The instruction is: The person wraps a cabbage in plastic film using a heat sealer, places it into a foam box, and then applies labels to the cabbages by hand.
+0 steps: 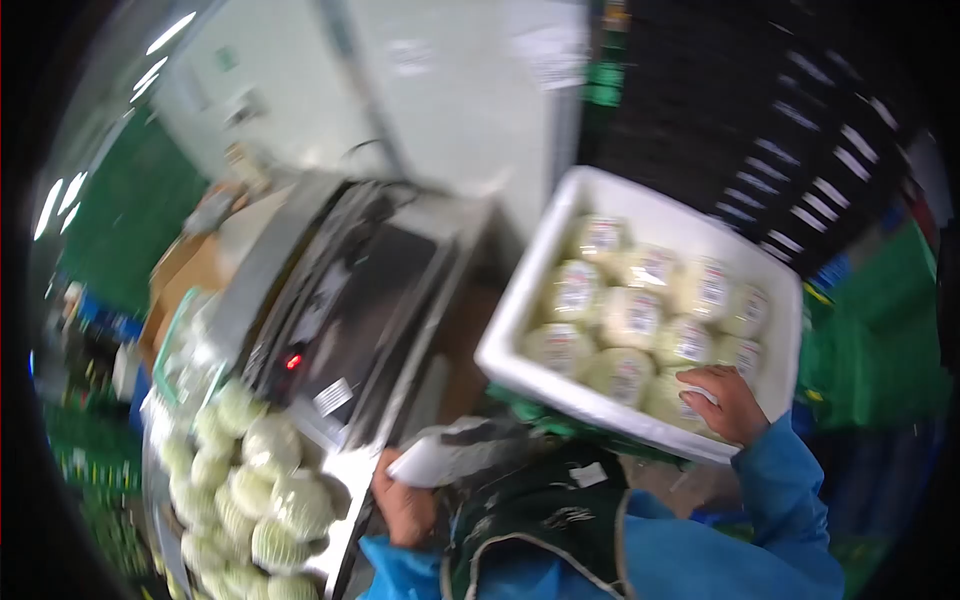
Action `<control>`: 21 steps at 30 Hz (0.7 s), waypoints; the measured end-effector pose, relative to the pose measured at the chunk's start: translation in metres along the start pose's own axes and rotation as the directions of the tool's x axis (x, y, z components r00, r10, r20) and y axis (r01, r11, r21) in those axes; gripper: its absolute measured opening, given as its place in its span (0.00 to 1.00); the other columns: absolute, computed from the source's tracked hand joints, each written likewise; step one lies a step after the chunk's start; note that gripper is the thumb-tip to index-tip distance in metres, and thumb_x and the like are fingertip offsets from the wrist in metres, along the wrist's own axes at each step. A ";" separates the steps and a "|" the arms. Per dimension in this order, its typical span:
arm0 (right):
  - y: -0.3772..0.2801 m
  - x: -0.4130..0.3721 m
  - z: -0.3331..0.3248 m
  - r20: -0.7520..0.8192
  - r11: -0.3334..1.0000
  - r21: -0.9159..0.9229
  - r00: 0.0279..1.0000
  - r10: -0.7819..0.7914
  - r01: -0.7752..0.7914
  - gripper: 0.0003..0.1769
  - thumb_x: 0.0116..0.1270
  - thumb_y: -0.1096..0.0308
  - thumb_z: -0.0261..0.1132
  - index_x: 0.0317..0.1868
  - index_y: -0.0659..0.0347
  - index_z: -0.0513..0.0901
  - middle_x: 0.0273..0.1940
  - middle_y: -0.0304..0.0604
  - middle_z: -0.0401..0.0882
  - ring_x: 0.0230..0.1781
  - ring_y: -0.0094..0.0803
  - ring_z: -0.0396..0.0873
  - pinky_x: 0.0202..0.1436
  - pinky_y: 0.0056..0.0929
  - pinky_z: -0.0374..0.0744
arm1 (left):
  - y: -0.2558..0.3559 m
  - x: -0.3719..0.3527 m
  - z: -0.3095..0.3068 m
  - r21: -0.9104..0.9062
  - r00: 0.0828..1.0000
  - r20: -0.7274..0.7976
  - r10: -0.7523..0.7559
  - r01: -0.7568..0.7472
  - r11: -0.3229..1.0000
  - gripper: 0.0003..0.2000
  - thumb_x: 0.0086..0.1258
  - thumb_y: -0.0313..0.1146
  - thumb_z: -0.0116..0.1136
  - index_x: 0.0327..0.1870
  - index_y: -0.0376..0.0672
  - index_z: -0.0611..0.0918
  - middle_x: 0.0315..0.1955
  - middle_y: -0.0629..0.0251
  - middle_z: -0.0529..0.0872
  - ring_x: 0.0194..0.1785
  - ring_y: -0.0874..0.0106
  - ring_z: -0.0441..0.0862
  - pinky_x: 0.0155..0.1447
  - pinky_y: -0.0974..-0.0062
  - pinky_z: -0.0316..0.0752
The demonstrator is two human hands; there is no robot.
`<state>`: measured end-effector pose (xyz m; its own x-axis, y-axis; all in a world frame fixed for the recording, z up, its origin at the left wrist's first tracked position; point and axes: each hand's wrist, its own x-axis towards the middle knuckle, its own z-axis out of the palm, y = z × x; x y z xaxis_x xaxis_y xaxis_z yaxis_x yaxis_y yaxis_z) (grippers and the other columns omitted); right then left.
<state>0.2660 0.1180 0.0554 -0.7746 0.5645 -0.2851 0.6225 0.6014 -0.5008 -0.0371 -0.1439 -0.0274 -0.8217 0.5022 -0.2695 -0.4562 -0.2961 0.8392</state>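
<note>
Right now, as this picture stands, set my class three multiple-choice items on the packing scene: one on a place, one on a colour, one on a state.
1. Where is the right hand?
A. in an apron pocket
B. in the white crate, on the rounds
C. on the floor

2. What colour is the small light on the machine?
A. red
B. blue
C. green

3. In what state are the rounds in the crate?
A. cut in halves
B. pulled into loose leaves
C. whole, with labels on top

Answers:
1 B: the hand lies over a round at the crate's near edge.
2 A: a red dot glows on the machine's dark front.
3 C: each round is whole and shows a pale label.
</note>
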 end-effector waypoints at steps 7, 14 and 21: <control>-0.209 0.131 0.121 0.224 0.557 0.777 0.697 -0.681 0.295 0.21 0.60 0.68 0.64 0.53 0.64 0.74 0.49 0.45 0.75 0.52 0.30 0.71 0.57 0.27 0.67 | 0.017 -0.023 -0.041 -0.107 0.993 -0.119 -0.003 -0.010 0.994 0.05 0.62 0.25 0.56 0.36 0.36 0.81 0.33 0.60 0.84 0.34 0.70 0.82 0.42 0.71 0.77; -0.285 0.140 0.220 0.530 0.621 0.783 0.484 -0.696 0.035 0.07 0.64 0.70 0.61 0.37 0.66 0.79 0.31 0.33 0.76 0.33 0.16 0.69 0.38 0.18 0.70 | 0.008 -0.056 -0.128 -0.073 0.845 -0.526 0.099 -0.161 0.984 0.07 0.68 0.31 0.53 0.37 0.37 0.81 0.30 0.65 0.84 0.30 0.76 0.80 0.34 0.79 0.76; -0.340 0.145 0.284 0.722 0.786 0.612 0.340 -0.603 0.094 0.07 0.63 0.70 0.61 0.33 0.67 0.77 0.25 0.32 0.72 0.28 0.15 0.66 0.31 0.19 0.68 | 0.033 -0.101 -0.172 0.765 0.552 -0.556 0.621 0.048 0.642 0.15 0.54 0.28 0.64 0.44 0.37 0.80 0.53 0.51 0.72 0.49 0.63 0.75 0.52 0.68 0.71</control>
<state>-0.0893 -0.1647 -0.0478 -0.7190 -0.5785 -0.3852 0.3484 0.1796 -0.9200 -0.0283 -0.3443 -0.0539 -0.9270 -0.3584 0.1101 -0.0707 0.4554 0.8875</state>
